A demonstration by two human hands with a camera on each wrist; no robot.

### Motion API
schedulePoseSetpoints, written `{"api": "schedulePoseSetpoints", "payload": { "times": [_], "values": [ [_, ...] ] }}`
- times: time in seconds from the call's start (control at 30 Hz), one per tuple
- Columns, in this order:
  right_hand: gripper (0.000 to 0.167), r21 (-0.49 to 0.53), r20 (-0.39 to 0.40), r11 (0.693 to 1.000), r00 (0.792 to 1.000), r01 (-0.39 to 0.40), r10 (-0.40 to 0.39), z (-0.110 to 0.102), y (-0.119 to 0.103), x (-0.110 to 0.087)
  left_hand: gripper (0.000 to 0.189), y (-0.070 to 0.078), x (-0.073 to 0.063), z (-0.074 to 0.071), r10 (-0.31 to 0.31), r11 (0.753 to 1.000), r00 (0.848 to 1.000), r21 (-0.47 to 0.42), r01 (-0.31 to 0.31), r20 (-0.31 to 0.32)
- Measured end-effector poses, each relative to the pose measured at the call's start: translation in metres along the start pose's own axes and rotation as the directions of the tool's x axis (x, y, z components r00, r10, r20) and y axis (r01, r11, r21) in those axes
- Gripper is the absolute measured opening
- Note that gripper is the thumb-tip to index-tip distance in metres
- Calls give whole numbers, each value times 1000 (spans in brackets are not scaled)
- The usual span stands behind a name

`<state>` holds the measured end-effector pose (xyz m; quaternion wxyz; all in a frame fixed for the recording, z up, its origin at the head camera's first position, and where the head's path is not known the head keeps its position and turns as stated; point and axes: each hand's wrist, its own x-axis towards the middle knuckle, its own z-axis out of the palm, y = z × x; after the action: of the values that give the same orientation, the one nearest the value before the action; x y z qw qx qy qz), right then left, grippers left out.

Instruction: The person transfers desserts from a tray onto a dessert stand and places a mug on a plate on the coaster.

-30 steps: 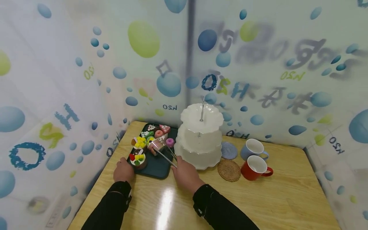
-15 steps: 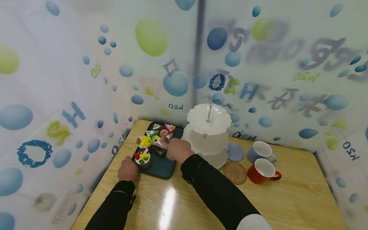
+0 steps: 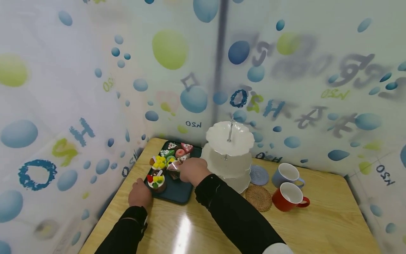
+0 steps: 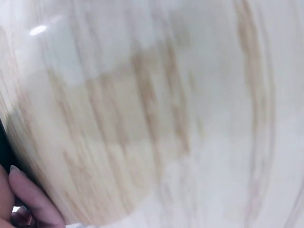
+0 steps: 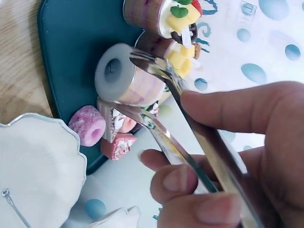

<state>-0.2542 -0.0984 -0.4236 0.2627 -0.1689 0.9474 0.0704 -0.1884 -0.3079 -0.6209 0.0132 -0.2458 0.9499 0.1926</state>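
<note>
My right hand (image 3: 192, 171) grips metal tongs (image 5: 204, 128), thumb on one arm and fingers round the other. The tong tips lie on either side of a clear dessert cup (image 5: 137, 85) with pink and cream layers, tipped so its base faces the right wrist camera. This cup is over the dark green tray (image 3: 174, 190), and in the head view the right hand partly covers it. At the tray's left edge, my left hand (image 3: 140, 194) holds on with bent fingers. Close by stands a fruit-topped cup (image 3: 157, 182), with a yellow-topped cup (image 3: 159, 162) behind it.
Cake pieces and a purple doughnut (image 5: 88, 126) crowd the tray's far part. Right of the tray stands a white three-tier stand (image 3: 229, 139). Further right are a blue coaster (image 3: 259, 175), a woven coaster (image 3: 258, 198), a blue mug (image 3: 287, 175) and a red mug (image 3: 288, 197).
My right hand has moved forward and left over the tray, and the tongs have come to either side of the tipped cup. My left hand stays at the tray's edge.
</note>
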Motion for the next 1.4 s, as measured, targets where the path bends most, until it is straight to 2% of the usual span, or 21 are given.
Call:
{"api": "schedulePoseSetpoints", "payload": {
  "times": [0.17, 0.37, 0.5, 0.7, 0.87, 1.1, 1.4],
  "values": [
    [26, 30, -17, 1000, 1000, -5, 5, 5, -2, 2, 32, -1, 1, -4, -8, 1000, 1000, -1, 8, 5],
    [22, 90, -37, 996, 999, -19, 22, 34, -2, 15, 33, 3, -4, -6, -17, 1000, 999, -13, 17, 30],
    [21, 136, -86, 991, 996, -17, 29, 53, -1, 24, 35, 1, -6, -6, -34, 999, 999, -13, 35, 40],
    [23, 155, -154, 988, 988, -1, 25, 63, 2, 32, 34, 0, -4, -6, -56, 998, 997, -16, 56, 45],
    [27, 156, -177, 988, 984, 22, 6, 69, 9, 31, 34, 2, -3, -5, -61, 998, 996, -20, 63, 66],
    [35, 194, -185, 979, 982, 63, -27, 81, 27, 22, 34, 4, -1, -2, -44, 999, 998, -11, 44, 41],
    [35, 247, -244, 961, 968, 122, -60, 102, 41, 15, 36, 0, -1, -4, -51, 998, 995, -20, 53, 82]
  ]
}}
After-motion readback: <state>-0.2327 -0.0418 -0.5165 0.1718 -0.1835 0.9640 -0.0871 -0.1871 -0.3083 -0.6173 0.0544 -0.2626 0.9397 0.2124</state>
